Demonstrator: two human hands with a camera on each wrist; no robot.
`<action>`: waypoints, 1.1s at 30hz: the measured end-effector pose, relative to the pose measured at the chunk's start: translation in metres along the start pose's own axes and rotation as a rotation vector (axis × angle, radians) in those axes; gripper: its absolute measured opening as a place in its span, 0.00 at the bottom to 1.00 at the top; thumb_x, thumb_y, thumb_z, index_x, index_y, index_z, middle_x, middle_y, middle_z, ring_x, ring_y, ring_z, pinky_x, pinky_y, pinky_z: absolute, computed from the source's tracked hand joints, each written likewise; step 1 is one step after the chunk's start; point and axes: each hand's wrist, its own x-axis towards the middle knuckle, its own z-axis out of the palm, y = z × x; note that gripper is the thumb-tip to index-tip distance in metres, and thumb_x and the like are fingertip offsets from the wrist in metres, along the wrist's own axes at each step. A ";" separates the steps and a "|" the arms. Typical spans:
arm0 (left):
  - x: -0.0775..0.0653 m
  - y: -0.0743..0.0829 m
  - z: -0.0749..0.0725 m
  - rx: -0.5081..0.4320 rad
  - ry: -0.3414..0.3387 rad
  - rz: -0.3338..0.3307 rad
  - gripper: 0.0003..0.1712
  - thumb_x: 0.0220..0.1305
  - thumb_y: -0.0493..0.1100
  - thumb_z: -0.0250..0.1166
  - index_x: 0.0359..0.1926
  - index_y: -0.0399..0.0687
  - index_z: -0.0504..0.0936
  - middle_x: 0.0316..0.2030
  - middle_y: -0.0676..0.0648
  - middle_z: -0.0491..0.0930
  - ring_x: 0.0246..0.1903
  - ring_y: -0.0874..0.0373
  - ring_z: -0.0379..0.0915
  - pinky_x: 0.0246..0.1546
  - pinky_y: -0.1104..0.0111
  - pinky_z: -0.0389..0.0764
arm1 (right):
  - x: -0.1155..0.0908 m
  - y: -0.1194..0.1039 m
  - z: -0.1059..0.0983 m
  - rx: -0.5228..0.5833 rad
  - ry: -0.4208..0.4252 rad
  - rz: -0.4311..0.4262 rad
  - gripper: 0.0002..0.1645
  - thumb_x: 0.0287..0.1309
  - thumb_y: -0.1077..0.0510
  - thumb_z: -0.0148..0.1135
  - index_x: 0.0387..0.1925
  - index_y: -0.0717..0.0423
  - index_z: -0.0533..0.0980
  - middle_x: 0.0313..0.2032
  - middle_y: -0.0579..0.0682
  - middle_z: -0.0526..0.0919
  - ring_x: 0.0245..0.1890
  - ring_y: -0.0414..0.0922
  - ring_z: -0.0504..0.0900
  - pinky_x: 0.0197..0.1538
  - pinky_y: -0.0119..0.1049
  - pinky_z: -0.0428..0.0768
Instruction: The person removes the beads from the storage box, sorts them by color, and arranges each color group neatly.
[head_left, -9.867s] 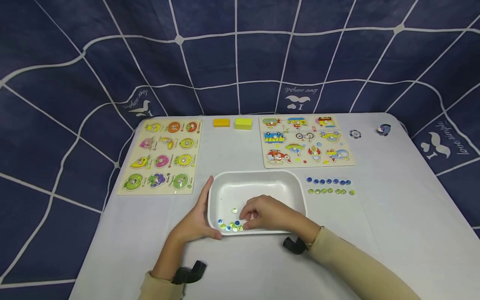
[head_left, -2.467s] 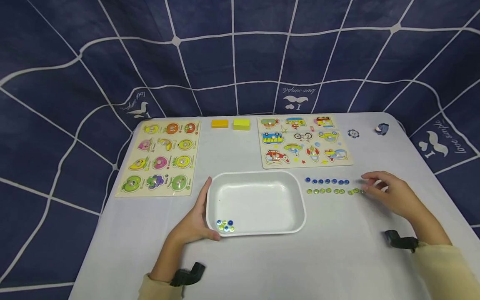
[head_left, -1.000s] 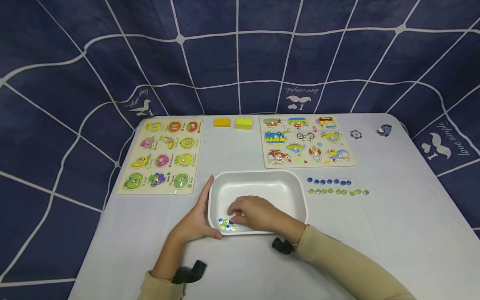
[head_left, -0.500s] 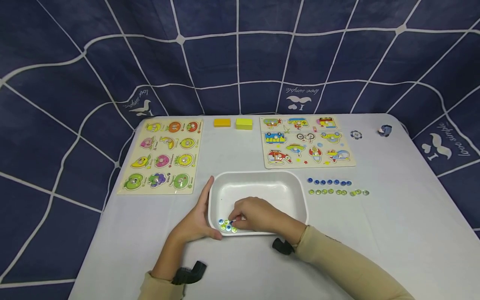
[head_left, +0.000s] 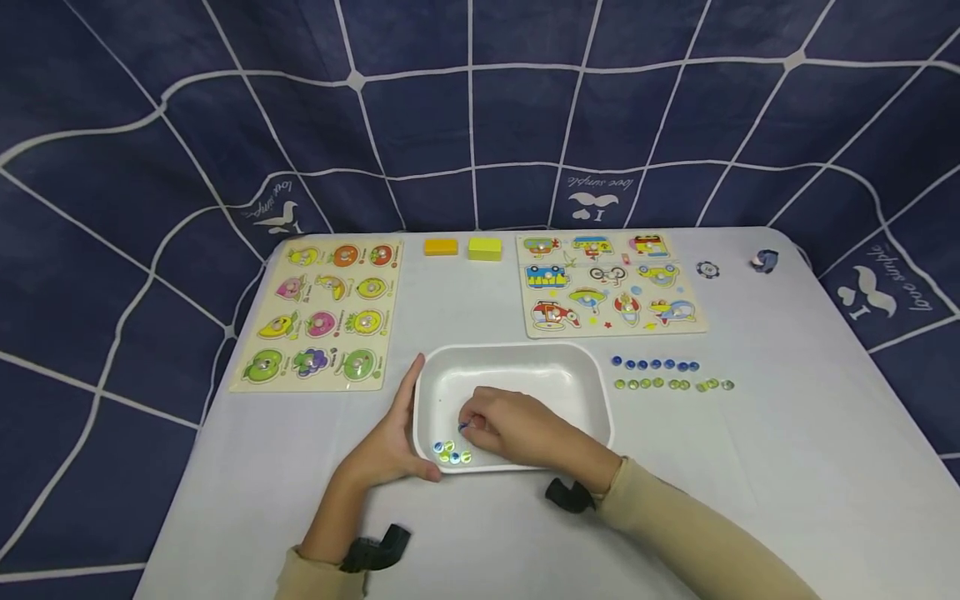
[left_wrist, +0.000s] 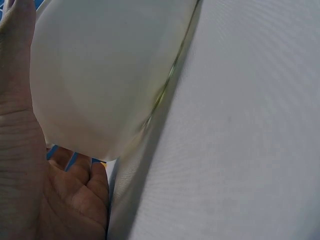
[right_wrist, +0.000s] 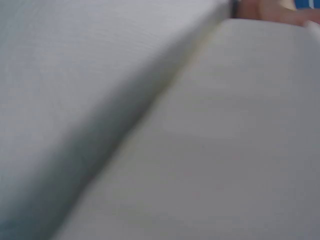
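In the head view my left hand [head_left: 390, 442] rests against the left end of the white tray [head_left: 525, 465], fingers stretched along its side and thumb at the near corner. The left wrist view shows this hand [left_wrist: 75, 200] against the tray's outer wall [left_wrist: 110, 75]. Over the tray's left half, my right hand [head_left: 513, 427] pinches a small round blue bead [head_left: 462, 427] between thumb and fingertips. Below it, in the near left corner, lie a few loose beads, green [head_left: 466, 457] and blue [head_left: 438, 447]. The right wrist view holds mostly the tray's wall [right_wrist: 225, 140], blurred.
Right of the tray run a row of blue beads [head_left: 656, 364] and a row of green beads [head_left: 658, 382]. Behind are a fruit puzzle board [head_left: 315, 317], a vehicle puzzle board [head_left: 611, 283], orange [head_left: 441, 247] and yellow [head_left: 485, 248] blocks, a chip [head_left: 707, 269] and a small figurine [head_left: 765, 261].
My right hand has come back from the green row to the tray and lifted a blue bead from the corner group. Over these seconds the green row has grown longer. The left hand stays put.
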 end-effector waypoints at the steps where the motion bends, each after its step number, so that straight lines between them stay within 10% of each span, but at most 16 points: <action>1: 0.000 0.000 0.000 -0.002 0.002 0.001 0.83 0.27 0.66 0.79 0.73 0.65 0.27 0.75 0.55 0.40 0.73 0.47 0.43 0.62 0.80 0.59 | -0.003 -0.001 -0.004 0.018 0.017 -0.002 0.08 0.62 0.46 0.58 0.39 0.42 0.78 0.30 0.33 0.71 0.29 0.32 0.70 0.34 0.23 0.71; 13: 0.001 0.000 0.001 -0.033 0.020 -0.003 0.83 0.27 0.62 0.81 0.74 0.64 0.28 0.75 0.54 0.42 0.73 0.45 0.41 0.64 0.40 0.57 | -0.081 0.028 -0.073 0.143 0.272 -0.068 0.07 0.63 0.52 0.59 0.42 0.38 0.75 0.32 0.33 0.71 0.34 0.30 0.70 0.31 0.25 0.72; 23: 0.001 -0.001 0.000 -0.039 0.023 -0.009 0.82 0.27 0.62 0.81 0.74 0.66 0.28 0.74 0.57 0.42 0.74 0.48 0.40 0.65 0.41 0.55 | -0.143 0.135 -0.109 0.017 0.526 0.223 0.07 0.58 0.61 0.63 0.39 0.50 0.79 0.30 0.39 0.74 0.31 0.31 0.67 0.31 0.24 0.66; 33: 0.002 -0.002 0.000 -0.046 0.016 -0.005 0.85 0.25 0.56 0.83 0.74 0.64 0.28 0.74 0.57 0.43 0.73 0.48 0.45 0.61 0.75 0.65 | -0.172 0.206 -0.121 -0.021 0.351 0.635 0.22 0.65 0.44 0.54 0.47 0.58 0.76 0.46 0.57 0.78 0.51 0.54 0.69 0.51 0.54 0.70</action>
